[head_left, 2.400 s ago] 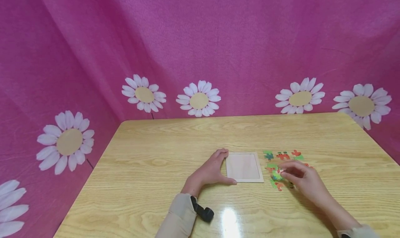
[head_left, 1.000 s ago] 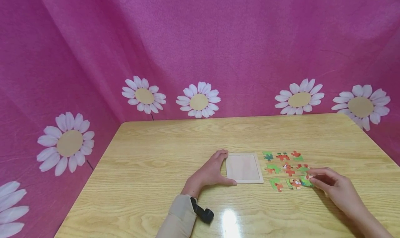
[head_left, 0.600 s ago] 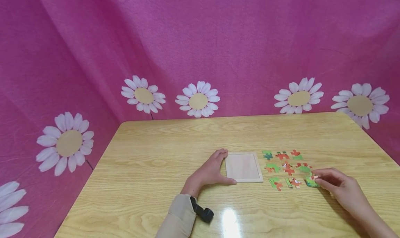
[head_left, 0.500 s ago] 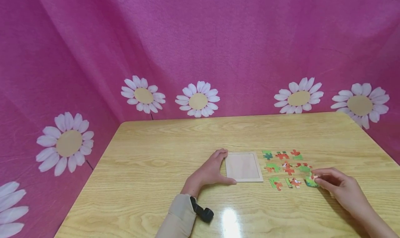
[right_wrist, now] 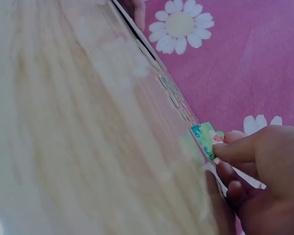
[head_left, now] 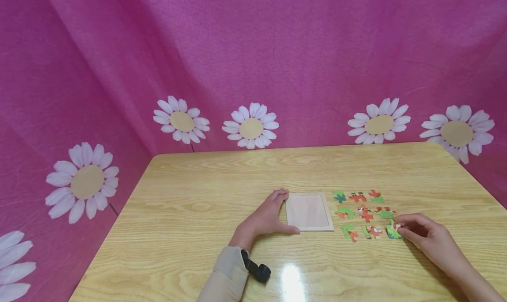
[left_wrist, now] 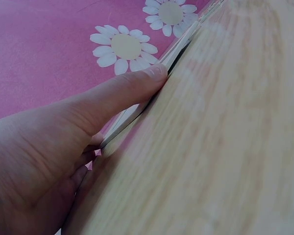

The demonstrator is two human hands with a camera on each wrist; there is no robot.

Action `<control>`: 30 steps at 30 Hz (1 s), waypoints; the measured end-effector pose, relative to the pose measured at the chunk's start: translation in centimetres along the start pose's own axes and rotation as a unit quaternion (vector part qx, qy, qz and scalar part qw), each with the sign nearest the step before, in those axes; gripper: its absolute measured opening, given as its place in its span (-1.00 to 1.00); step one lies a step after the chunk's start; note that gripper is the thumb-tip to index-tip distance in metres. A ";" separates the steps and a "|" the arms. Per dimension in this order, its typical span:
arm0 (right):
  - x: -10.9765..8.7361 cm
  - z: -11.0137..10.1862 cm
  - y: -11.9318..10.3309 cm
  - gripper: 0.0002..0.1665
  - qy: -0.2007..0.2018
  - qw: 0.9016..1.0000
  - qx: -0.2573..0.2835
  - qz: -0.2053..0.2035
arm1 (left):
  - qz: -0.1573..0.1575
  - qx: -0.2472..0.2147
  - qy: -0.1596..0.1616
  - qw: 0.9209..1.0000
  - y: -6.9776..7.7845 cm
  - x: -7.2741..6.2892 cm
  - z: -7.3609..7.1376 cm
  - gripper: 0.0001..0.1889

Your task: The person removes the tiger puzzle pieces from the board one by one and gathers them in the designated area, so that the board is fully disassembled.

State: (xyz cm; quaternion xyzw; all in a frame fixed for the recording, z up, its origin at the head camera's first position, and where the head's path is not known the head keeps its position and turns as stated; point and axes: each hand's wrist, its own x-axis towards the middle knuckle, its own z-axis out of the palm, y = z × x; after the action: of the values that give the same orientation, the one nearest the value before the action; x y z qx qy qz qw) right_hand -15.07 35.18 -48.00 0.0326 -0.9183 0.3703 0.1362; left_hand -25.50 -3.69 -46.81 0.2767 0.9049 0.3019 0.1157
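Observation:
A square pale wooden puzzle frame (head_left: 310,212) lies flat on the table. My left hand (head_left: 266,216) grips its left side, thumb at the near edge and fingers at the far corner. In the left wrist view the thumb (left_wrist: 132,88) presses along the rim of the frame. My right hand (head_left: 431,240) pinches a green jigsaw piece (head_left: 393,231) between thumb and fingers. That piece (right_wrist: 203,139) is tilted up off the table in the right wrist view. Several more jigsaw pieces, such as an orange-and-white one (head_left: 364,214), lie in rows between the frame and this hand.
The light wooden table (head_left: 198,196) reaches back to a pink cloth (head_left: 301,64) printed with white daisies. A black wrist strap with a small device (head_left: 259,271) sits on the left sleeve (head_left: 227,271). Light glares off the near part of the tabletop.
My right hand has moved to the right with the green piece, from over the other pieces to the end of the near row, and has turned the piece slightly. My left hand stays put.

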 end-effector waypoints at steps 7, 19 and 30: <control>0.1 0.4 0.5 -0.81 -0.006 1.000 -0.010 -0.011 | -0.004 0.001 -0.001 1.000 0.1 -0.1 0.0 0.12; 0.4 0.4 0.8 -0.81 -0.007 0.999 -0.009 -0.036 | 0.000 0.006 0.003 1.000 0.2 -0.1 -0.1 0.12; 0.5 0.4 0.9 -0.80 -0.006 0.998 -0.010 -0.054 | 0.000 0.006 0.003 1.000 0.2 0.0 0.0 0.13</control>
State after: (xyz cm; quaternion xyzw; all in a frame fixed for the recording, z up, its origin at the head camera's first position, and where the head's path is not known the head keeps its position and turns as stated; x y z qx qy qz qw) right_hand -15.76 35.62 -48.74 0.0830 -0.9197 0.3531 0.1507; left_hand -25.42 -3.60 -46.69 0.2762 0.9072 0.2972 0.1111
